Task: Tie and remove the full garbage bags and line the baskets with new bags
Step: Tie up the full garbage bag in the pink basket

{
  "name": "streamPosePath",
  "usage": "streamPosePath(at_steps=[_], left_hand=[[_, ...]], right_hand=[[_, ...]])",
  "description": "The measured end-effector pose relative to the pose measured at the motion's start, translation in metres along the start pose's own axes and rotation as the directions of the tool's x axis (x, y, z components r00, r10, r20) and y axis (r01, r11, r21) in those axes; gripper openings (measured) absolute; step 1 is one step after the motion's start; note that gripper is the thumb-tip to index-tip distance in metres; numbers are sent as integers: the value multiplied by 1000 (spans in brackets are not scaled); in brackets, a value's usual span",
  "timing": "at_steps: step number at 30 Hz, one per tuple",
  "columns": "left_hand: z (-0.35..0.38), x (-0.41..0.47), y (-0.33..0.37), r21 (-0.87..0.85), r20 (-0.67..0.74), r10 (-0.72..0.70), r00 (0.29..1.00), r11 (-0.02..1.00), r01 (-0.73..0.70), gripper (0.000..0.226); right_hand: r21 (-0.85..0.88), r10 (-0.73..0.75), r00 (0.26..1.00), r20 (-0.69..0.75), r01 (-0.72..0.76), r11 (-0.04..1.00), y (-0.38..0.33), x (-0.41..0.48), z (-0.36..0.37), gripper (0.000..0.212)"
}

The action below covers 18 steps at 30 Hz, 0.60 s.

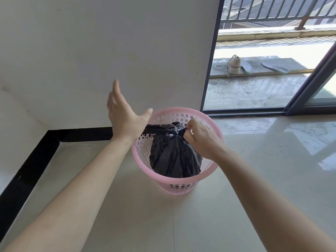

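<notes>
As the bag (172, 157) sits knotted in the basket (135, 155), step: tying seems done.
Right hand (200, 137): pinches the knot's tail.
Left hand (123, 115): spread wide, empty.
Next: probably lift bag straight out.

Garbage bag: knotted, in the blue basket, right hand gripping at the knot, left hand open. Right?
No: the basket is pink, not blue; the head view shows it. Otherwise yes: the garbage bag is knotted and inside it, right hand gripping at the knot, left hand open.
</notes>
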<state>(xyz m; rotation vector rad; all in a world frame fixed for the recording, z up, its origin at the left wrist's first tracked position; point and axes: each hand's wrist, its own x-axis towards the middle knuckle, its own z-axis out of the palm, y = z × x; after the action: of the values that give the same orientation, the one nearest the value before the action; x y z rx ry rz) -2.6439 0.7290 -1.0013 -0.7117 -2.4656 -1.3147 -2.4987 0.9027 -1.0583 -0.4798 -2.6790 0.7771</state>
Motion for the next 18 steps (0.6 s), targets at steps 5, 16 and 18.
streamPosePath(at_steps=[5,16,18], left_hand=[[17,0,10,105,432,242,869,943,-315,73],[73,-36,-44,328,845,-121,521,886,-328,49],[79,-41,-49,319,881,-169,441,902,-292,49]], right_hand=[[52,-27,1000,-5,27,998,-6,5,11,10],[-185,170,829,533,-82,979,22,11,34,68],[-263,193,766,613,-33,964,24,9,42,70]])
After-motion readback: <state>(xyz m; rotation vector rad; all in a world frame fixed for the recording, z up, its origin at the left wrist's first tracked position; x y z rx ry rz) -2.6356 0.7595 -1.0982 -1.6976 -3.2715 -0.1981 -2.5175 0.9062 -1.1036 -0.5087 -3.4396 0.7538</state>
